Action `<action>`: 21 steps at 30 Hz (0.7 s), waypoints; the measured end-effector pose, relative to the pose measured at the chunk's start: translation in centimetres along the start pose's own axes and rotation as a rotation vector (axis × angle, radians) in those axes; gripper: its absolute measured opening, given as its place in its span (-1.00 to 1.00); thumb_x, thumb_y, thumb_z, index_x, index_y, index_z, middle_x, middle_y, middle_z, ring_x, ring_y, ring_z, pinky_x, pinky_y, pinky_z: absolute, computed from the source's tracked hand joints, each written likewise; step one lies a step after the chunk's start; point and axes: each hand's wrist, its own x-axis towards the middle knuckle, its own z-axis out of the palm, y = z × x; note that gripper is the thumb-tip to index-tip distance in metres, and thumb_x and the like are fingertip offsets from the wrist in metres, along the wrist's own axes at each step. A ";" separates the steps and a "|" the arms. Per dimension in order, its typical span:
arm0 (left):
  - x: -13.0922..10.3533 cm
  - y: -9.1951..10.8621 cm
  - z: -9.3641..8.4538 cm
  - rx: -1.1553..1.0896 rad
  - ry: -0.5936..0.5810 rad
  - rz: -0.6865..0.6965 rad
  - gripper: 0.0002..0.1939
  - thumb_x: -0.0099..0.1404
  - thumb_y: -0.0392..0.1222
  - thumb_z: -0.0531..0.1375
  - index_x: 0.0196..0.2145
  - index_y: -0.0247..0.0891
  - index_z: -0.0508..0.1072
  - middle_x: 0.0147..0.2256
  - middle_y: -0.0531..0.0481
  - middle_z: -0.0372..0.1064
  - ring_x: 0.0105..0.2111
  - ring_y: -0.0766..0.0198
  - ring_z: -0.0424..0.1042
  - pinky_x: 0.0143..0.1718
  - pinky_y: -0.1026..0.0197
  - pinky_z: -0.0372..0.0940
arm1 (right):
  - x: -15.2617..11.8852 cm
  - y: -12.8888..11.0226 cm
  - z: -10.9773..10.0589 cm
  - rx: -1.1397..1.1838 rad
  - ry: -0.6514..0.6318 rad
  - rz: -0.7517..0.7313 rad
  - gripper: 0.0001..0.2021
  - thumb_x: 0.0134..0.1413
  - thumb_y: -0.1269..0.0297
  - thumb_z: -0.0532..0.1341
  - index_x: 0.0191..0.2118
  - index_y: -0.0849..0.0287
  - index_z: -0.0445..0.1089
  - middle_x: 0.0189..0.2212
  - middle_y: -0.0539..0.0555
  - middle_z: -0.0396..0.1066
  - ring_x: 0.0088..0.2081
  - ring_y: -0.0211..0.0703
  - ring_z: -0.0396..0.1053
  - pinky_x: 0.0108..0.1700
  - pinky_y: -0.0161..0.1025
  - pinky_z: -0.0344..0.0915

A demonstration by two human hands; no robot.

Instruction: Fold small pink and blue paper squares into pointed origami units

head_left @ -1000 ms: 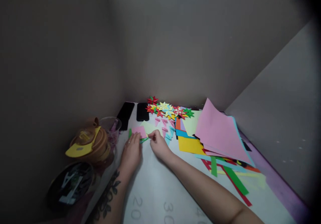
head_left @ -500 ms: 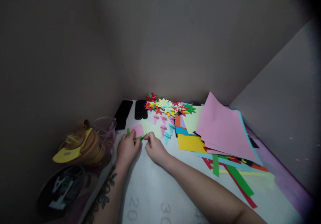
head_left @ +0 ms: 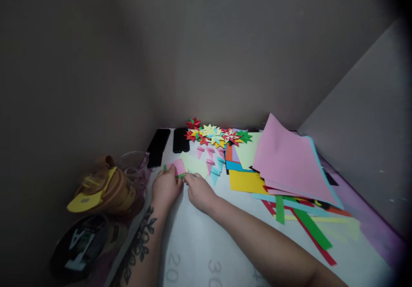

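Note:
My left hand (head_left: 165, 188) is at the left of the white table, its fingers closed at a small pink paper square (head_left: 176, 167) with green paper under its edges. Just right of it, my right hand (head_left: 199, 191) has its fingers pinched by a small green piece (head_left: 181, 176) between the two hands. What the right fingertips hold is too small to make out. A pale green sheet (head_left: 195, 165) lies behind the right hand. Small folded pink pieces (head_left: 210, 152) and folded light blue pieces (head_left: 215, 173) rest to its right.
Folded paper stars (head_left: 214, 134) lie along the back edge. Two black phones (head_left: 181, 140) are at back left. Large pink sheets (head_left: 288, 162) and green strips (head_left: 312, 228) lie at right. A brown and yellow container (head_left: 103, 188) stands at left.
My right hand's fingertips have come down and nearer the left hand, and the left fingers have shifted slightly right over the pink square. The view has turned slightly.

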 end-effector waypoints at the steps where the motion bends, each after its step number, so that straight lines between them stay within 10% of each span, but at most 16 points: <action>1: 0.1 -0.1 0.1 0.010 0.019 0.008 -0.58 0.29 -0.10 0.00 0.04 -0.31 0.32 -0.28 -0.22 0.44 -0.19 0.04 0.39 -0.30 0.18 0.22 | 0.0 0.0 0.0 -0.010 -0.005 -0.011 -0.66 -0.19 0.67 0.00 -0.28 0.15 0.24 -0.34 0.09 0.34 -0.22 -0.07 0.25 -0.16 -0.20 0.21; 9: 0.3 -1.2 0.8 -0.049 0.102 0.003 -0.46 0.36 -0.28 -0.11 0.28 -0.22 -0.01 -0.19 -0.22 0.48 -0.37 0.13 0.47 -0.40 0.21 0.27 | 0.0 0.7 0.0 0.053 0.054 0.025 -0.63 -0.18 0.67 -0.03 -0.23 0.15 0.21 -0.31 0.08 0.33 -0.20 -0.11 0.28 -0.14 -0.22 0.23; 14: 0.1 -1.5 0.7 -0.113 0.069 0.126 -0.41 0.26 -0.45 -0.04 0.18 0.02 0.22 0.29 -0.06 -0.07 -0.20 0.12 0.48 -0.33 0.20 0.34 | 0.3 0.9 0.1 0.086 0.079 0.042 -0.65 -0.16 0.65 -0.01 -0.22 0.15 0.20 -0.25 0.11 0.36 -0.15 -0.09 0.30 -0.11 -0.18 0.24; 21: -0.5 -1.1 0.4 -0.154 0.032 0.135 -0.62 0.29 -0.19 0.04 0.05 -0.18 0.38 0.07 -0.10 0.34 -0.10 0.07 0.45 -0.21 0.12 0.35 | 0.6 1.1 0.2 0.127 0.122 0.110 -0.66 -0.11 0.63 0.01 -0.19 0.16 0.21 -0.07 0.16 0.33 -0.07 -0.10 0.30 -0.03 -0.17 0.23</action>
